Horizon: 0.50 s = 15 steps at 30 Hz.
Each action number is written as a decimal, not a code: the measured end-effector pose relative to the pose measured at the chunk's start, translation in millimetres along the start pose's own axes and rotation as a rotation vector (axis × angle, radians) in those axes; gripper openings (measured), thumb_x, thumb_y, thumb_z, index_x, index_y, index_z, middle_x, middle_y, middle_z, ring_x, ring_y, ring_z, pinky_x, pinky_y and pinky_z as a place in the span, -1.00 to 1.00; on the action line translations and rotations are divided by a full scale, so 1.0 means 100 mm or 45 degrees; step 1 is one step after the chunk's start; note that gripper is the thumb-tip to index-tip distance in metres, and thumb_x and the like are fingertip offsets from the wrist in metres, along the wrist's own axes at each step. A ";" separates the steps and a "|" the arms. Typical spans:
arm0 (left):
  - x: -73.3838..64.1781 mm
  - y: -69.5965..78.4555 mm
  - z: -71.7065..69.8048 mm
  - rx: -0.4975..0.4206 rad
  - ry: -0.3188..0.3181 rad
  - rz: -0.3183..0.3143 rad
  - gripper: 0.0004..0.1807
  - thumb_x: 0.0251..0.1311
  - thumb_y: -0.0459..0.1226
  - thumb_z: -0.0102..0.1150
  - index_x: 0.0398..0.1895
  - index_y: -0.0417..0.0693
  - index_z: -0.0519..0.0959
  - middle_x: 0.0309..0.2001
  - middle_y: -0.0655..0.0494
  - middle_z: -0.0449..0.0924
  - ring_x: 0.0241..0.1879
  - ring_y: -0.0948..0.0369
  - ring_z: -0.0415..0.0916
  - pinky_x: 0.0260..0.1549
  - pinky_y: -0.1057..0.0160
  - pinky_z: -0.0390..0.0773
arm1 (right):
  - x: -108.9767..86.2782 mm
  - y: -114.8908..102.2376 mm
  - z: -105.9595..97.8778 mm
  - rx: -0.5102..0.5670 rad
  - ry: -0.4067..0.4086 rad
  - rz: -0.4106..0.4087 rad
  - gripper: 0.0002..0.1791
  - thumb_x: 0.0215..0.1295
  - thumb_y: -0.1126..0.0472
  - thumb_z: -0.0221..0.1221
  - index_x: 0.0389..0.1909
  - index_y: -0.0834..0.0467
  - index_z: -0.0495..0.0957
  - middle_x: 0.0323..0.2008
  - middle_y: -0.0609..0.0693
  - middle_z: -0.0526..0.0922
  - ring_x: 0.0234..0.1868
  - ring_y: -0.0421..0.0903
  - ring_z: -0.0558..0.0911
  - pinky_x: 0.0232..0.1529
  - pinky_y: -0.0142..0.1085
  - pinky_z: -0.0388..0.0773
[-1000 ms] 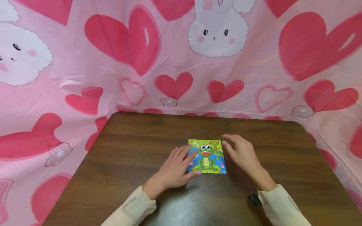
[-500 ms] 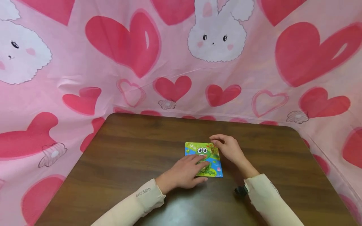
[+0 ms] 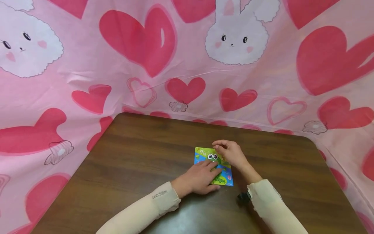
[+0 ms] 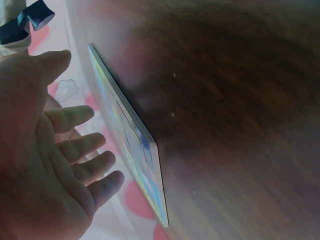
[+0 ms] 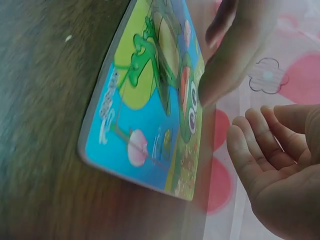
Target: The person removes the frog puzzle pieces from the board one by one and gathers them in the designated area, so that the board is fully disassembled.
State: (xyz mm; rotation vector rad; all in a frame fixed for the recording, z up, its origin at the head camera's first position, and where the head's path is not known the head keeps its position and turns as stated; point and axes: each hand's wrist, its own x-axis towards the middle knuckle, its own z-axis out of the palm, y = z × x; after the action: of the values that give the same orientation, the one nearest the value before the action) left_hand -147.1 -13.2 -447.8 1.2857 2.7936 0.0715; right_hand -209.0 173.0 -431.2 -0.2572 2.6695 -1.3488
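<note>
A thin square frog puzzle (image 3: 227, 177) lies flat on the brown table, its picture facing up. Blue water, green grass and a wide-eyed frog show on it, and fine seam lines run across the picture in the right wrist view. My left hand (image 3: 201, 178) reaches over its left and middle part with fingers extended, covering much of the frog; in the left wrist view these fingers (image 4: 90, 145) hold nothing. Over the far right corner is my right hand (image 3: 230, 153), its fingers loosely bent. The right wrist view shows that hand (image 5: 280, 165) gripping nothing, apart from the puzzle.
The dark wood table (image 3: 140, 146) extends around the puzzle on all sides. A pink cloth (image 3: 187, 52) with hearts and rabbits hangs behind the table and along its sides. A black strap (image 3: 243, 197) shows at the right sleeve.
My left hand has slid rightward from the puzzle's left edge to over its middle. My right hand has come left, from beside the puzzle to over its far right corner.
</note>
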 end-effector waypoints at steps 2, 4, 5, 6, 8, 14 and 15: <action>0.02 0.01 0.01 0.004 -0.017 0.001 -0.30 0.39 0.25 0.01 0.48 0.15 0.36 0.49 0.12 0.31 0.47 0.13 0.24 0.41 0.12 0.32 | 0.02 -0.01 0.02 0.004 -0.017 0.009 -0.67 0.49 0.10 0.17 0.13 0.14 0.66 0.01 0.13 0.75 -0.21 0.08 0.70 -0.41 -0.27 0.58; 0.03 0.01 0.03 0.016 -0.025 0.006 -0.29 0.40 0.25 0.00 0.49 0.14 0.34 0.50 0.11 0.28 0.49 0.13 0.22 0.42 0.12 0.31 | 0.04 -0.03 0.04 -0.007 -0.029 0.011 -0.67 0.48 0.10 0.18 0.13 0.14 0.66 0.02 0.11 0.75 -0.18 0.08 0.72 -0.43 -0.28 0.57; 0.04 0.01 0.03 0.023 -0.027 0.008 -0.28 0.39 0.25 0.00 0.49 0.14 0.34 0.51 0.11 0.27 0.49 0.12 0.21 0.43 0.13 0.31 | 0.05 -0.04 0.05 -0.018 -0.035 0.008 -0.68 0.48 0.10 0.18 0.14 0.13 0.66 0.02 0.10 0.76 -0.14 0.06 0.73 -0.39 -0.29 0.58; 0.05 0.00 0.03 0.029 -0.030 0.012 -0.28 0.39 0.25 0.00 0.50 0.13 0.33 0.52 0.10 0.26 0.50 0.12 0.21 0.43 0.13 0.31 | 0.06 -0.05 0.05 -0.035 -0.042 0.003 -0.68 0.48 0.10 0.17 0.14 0.12 0.67 0.03 0.08 0.76 -0.08 0.02 0.73 -0.33 -0.29 0.60; 0.06 0.00 0.03 0.038 -0.038 0.016 -0.27 0.40 0.25 -0.01 0.51 0.13 0.31 0.53 0.10 0.24 0.51 0.12 0.19 0.43 0.13 0.31 | 0.08 -0.07 0.06 -0.067 -0.053 -0.010 -0.67 0.49 0.10 0.17 0.14 0.12 0.67 0.02 0.06 0.76 -0.05 0.00 0.74 -0.21 -0.26 0.63; 0.09 0.00 0.01 0.079 -0.050 0.028 -0.24 0.40 0.26 -0.02 0.52 0.11 0.28 0.53 0.10 0.23 0.52 0.12 0.19 0.44 0.13 0.30 | 0.15 -0.09 0.08 -0.066 -0.090 -0.009 -0.67 0.50 0.11 0.14 0.14 0.15 0.67 0.02 0.08 0.77 -0.04 0.02 0.77 -0.01 -0.12 0.68; 0.09 0.00 0.01 0.083 -0.053 0.030 -0.24 0.40 0.26 -0.02 0.53 0.11 0.28 0.52 0.09 0.24 0.52 0.12 0.19 0.44 0.13 0.30 | 0.15 -0.09 0.08 -0.064 -0.097 -0.002 -0.67 0.50 0.11 0.15 0.14 0.14 0.67 0.02 0.08 0.77 -0.04 0.02 0.77 -0.01 -0.11 0.68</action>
State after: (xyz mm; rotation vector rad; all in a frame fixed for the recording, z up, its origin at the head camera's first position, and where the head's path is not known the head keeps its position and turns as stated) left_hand -153.0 -5.8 -448.9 1.3180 2.7680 -0.0453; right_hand -221.5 157.9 -429.5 -0.3101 2.6430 -1.2473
